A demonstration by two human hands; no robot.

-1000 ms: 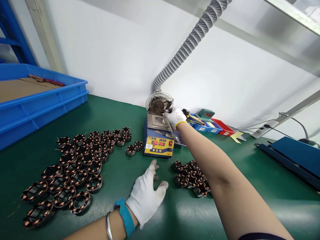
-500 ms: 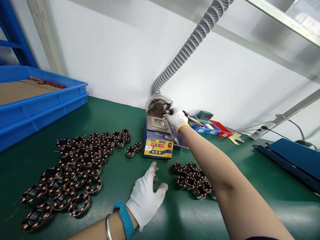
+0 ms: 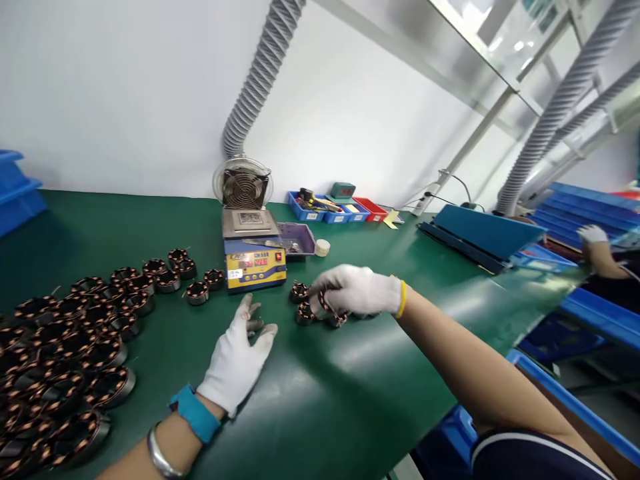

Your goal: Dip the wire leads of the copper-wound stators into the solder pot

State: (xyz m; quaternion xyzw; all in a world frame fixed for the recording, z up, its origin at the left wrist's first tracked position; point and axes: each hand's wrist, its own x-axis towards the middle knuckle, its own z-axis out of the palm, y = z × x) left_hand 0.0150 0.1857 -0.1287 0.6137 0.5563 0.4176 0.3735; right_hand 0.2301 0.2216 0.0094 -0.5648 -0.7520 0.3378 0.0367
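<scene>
My right hand (image 3: 353, 290), in a white glove with a yellow cuff, is closed around a copper-wound stator ring (image 3: 324, 303). It is over the small right-hand group of stators (image 3: 305, 313) and hides part of it. My left hand (image 3: 237, 363), also gloved, hovers palm inward with thumb and fingers apart and nothing between them. Just beyond it stands a blue and yellow solder pot (image 3: 256, 267) with a lit red display and a metal top plate. Many more stators (image 3: 107, 387) lie in rows at the left, two of them close to the pot.
A fan (image 3: 245, 189) with a grey hose (image 3: 263, 67) stands behind the pot. Beside it are a purple tray (image 3: 300, 239), a round white tin (image 3: 323, 247) and small bins (image 3: 370, 209). A co-worker's gloved hand (image 3: 593, 234) shows at far right.
The view has swung right. My right hand has come from the fan and pot down to the right-hand stator group. My left hand keeps its spread pose in front of the pot.
</scene>
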